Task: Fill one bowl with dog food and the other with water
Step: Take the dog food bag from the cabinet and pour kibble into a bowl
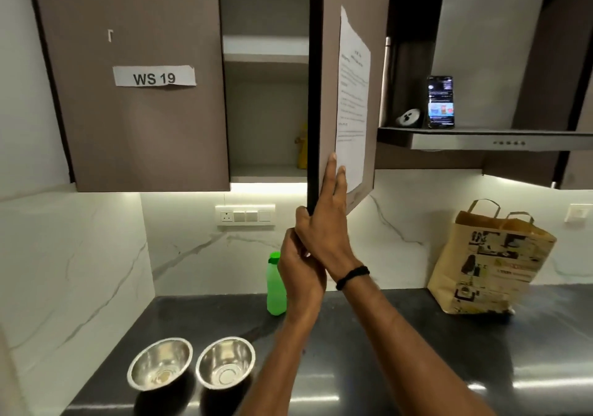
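Note:
Two empty steel bowls stand side by side on the dark counter at the lower left, the left bowl [160,364] and the right bowl [226,362]. A green plastic bottle [275,290] stands upright behind them near the wall. My right hand [325,223], with a black band at the wrist, grips the bottom corner of the open upper cabinet door [316,94]. My left hand [300,271] is raised just under it, with its fingertips hidden behind the right hand. A yellow object [301,149] on the cabinet's lower shelf is half hidden by the door edge.
A printed brown paper bag [487,264] stands on the counter at the right. A paper sheet [353,94] is taped to the door. A phone [440,102] leans on the range hood [481,139]. A switch panel [245,216] is on the marble wall.

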